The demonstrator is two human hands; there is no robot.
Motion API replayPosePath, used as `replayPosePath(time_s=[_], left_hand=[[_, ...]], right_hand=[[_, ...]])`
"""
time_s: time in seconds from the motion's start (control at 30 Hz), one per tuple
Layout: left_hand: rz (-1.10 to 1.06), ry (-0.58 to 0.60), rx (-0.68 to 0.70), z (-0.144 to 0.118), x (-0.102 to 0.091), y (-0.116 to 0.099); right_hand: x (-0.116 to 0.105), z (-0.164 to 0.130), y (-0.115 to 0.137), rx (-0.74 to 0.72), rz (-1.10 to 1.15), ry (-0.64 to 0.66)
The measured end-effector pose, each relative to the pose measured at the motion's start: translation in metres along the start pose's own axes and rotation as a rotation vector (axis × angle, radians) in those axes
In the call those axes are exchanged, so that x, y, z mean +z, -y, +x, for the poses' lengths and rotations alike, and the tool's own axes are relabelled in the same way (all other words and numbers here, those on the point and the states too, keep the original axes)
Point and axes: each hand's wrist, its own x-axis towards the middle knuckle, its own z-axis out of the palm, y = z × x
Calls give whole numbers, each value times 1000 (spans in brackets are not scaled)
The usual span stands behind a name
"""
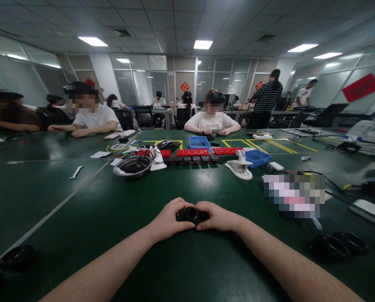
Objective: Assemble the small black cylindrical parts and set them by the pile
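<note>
Both hands meet at the table's near middle around a small black round part with a hole in its centre (192, 214). My left hand (168, 218) curls round its left side, thumb in front and fingers behind. From the right, my right hand (217, 216) grips it in the same way. The part's lower edge is partly hidden by the thumbs, and its exact kind does not show. To the right of my right forearm lie two black ring-shaped parts (330, 246). Another black ring-like part (17, 258) rests at the lower left.
Beyond my hands stand a metal bowl (132, 174), red and black socket strips (192, 159), white clip stands (240, 167) and blue trays (258, 158). A wrench (76, 173) lies left. Cables (325, 180) run at right. A person (212, 119) sits opposite.
</note>
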Motion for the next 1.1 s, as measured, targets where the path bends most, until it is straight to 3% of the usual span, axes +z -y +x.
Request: replayPosePath(time_s=[0.37,0.6,0.77,0.93,1.03,1.1], left_hand=[[-28,36,-50,0,-1,-2],[-6,2,-69,-1,1,-11],[15,-70,-106,-2,4,-12],[80,-238,-189,-2,16,-11],[120,-310,-209,-1,20,-10],[113,-296,-190,-1,19,-8]], right_hand=[[-1,1,1,6,6,7],[7,1,0,171,80,-79],[19,3,2,280,-87,-203],[33,7,14,400,-397,-356],[36,8,20,425,-507,-377],[35,7,21,389,-493,-363]])
